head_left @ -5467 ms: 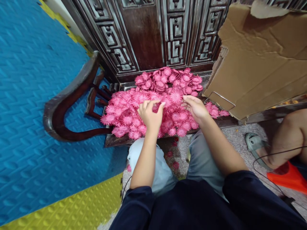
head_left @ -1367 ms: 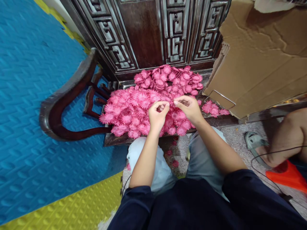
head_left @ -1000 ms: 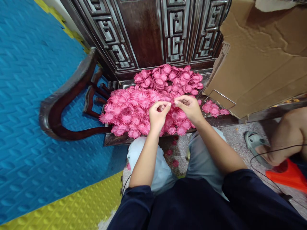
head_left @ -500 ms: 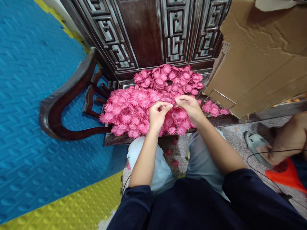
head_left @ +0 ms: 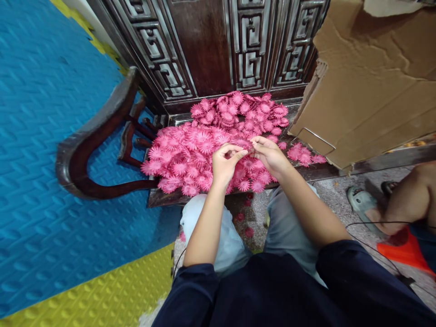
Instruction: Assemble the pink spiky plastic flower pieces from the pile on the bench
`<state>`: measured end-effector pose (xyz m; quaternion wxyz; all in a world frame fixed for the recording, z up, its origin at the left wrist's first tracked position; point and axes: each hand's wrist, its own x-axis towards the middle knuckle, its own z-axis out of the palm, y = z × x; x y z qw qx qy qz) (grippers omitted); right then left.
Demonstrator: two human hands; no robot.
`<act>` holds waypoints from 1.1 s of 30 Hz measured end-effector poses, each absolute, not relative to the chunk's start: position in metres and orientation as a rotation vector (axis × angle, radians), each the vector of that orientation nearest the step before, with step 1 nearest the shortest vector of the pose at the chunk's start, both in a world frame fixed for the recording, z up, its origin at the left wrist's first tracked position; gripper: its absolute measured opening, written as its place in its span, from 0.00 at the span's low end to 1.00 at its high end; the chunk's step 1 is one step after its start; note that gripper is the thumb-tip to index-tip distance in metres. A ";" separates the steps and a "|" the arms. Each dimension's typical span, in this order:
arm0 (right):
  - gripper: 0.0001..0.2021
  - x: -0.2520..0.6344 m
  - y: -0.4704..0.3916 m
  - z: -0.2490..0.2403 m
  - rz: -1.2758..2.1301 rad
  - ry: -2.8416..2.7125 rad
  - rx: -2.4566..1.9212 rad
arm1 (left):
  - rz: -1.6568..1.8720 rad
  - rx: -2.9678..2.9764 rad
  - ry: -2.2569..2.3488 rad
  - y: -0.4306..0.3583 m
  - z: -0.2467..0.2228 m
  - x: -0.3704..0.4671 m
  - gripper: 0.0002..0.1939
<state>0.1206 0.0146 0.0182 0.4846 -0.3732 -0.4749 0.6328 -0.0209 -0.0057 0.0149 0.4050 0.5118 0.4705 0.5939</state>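
Pink flower-shaped pieces (head_left: pixel 180 156) lie heaped on a dark wooden bench (head_left: pixel 163 198), with a second, darker pink heap (head_left: pixel 238 109) behind them. Over the right part of the front heap, my left hand (head_left: pixel 226 162) pinches a pink flower piece (head_left: pixel 244 144) between thumb and fingertips. My right hand (head_left: pixel 270 156) is just beside it, fingertips closed at the right edge of the same piece. The fingers partly cover this piece, and its outline blends with the heap below.
A curved wooden armrest (head_left: pixel 85 131) stands at the left. Large cardboard (head_left: pixel 368 91) leans at the right, near a small pink pile (head_left: pixel 301 154). A person's leg (head_left: pixel 410 195) and a cable (head_left: pixel 374 222) are at the right. Flower pieces (head_left: pixel 249 232) lie on the floor.
My right hand has shifted slightly right and down, its fingers more curled. More of the pink piece shows between the hands. The other person's leg has moved a little.
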 end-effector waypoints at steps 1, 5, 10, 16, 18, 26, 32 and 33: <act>0.16 0.121 0.014 0.019 1.545 -1.168 -0.897 | 1.495 1.301 1.183 -0.006 0.016 -0.021 0.08; 0.17 0.122 0.013 0.020 1.530 -1.224 -0.878 | 1.502 1.344 1.153 -0.008 0.018 -0.022 0.07; 0.17 0.123 0.011 0.022 1.493 -1.244 -0.868 | 1.514 1.367 1.142 -0.008 0.016 -0.022 0.05; 0.18 0.123 0.013 0.020 1.521 -1.109 -0.822 | 1.514 1.418 1.127 -0.006 0.013 -0.023 0.04; 0.17 0.123 0.014 0.019 1.542 -1.053 -0.841 | 1.504 1.447 1.140 -0.006 0.013 -0.023 0.04; 0.13 0.124 0.015 0.019 1.564 -0.955 -0.913 | 1.443 1.491 1.194 -0.008 0.015 -0.022 0.06; 0.11 0.124 0.014 0.020 1.486 -1.033 -0.918 | 1.430 1.487 1.203 -0.007 0.014 -0.022 0.06; 0.11 0.124 0.014 0.019 1.468 -1.057 -0.918 | 1.440 1.480 1.203 -0.007 0.013 -0.023 0.06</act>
